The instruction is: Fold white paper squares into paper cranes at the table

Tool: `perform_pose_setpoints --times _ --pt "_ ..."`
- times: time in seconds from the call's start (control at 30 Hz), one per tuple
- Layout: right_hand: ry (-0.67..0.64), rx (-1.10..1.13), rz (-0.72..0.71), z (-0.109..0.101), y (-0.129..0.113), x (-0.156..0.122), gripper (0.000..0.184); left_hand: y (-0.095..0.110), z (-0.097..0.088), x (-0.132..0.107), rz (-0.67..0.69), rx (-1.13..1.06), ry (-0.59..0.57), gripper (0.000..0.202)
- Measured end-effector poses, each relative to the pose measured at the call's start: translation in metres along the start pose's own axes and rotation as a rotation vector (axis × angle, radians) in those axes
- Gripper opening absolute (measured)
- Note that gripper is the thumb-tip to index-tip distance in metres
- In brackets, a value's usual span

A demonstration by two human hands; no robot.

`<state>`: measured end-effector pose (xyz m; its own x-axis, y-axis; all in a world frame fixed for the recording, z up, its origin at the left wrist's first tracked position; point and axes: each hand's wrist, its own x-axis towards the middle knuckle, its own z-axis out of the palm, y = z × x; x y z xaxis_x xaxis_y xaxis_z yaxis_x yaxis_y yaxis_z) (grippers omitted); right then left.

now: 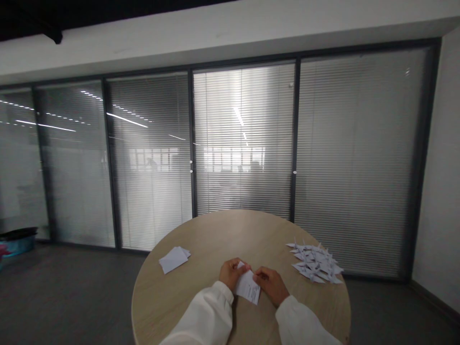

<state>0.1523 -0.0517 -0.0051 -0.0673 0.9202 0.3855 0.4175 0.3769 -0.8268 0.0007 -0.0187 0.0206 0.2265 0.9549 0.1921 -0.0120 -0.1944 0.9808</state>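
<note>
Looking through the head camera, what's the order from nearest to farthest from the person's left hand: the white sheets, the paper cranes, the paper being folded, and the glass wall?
From the left hand:
1. Paper being folded: held in the fingers, between both hands.
2. White sheets: on the table, to the hand's left.
3. Paper cranes: piled on the table, off to the right.
4. Glass wall: straight ahead, beyond the table.

there are two hands, the left hand (232, 274) and the right hand (270, 286), and two white sleeves (204, 316). one slip of paper (247, 287) is held between the hands. one round bench (223, 235) carries one small stack of paper squares (174, 258) and one heap of paper cranes (314, 262), more than ten, too overlapped to count exactly. behind stand five glass panels (244, 139).
</note>
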Motion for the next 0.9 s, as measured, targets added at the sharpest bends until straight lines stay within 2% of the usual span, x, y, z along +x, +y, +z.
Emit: perform_pose_setpoints --times 0.23,0.4,0.67,0.9 --pt "0.02 -0.065 -0.002 0.0008 0.0019 -0.0003 0.023 -0.0009 0.0042 -0.0016 -0.02 0.072 -0.038 0.037" --pt "0.014 -0.086 -0.025 0.0006 0.0042 -0.0005 0.023 -0.0041 0.0013 0.0004 0.02 0.152 -0.056 0.048" --pt "0.022 -0.051 -0.03 0.0019 0.0033 -0.0014 0.023 0.0019 0.0029 -0.0037 0.052 0.047 -0.093 0.048" --pt "0.025 -0.023 -0.072 0.0015 0.004 -0.0013 0.028 -0.003 0.0045 -0.002 0.025 0.088 -0.119 0.052"
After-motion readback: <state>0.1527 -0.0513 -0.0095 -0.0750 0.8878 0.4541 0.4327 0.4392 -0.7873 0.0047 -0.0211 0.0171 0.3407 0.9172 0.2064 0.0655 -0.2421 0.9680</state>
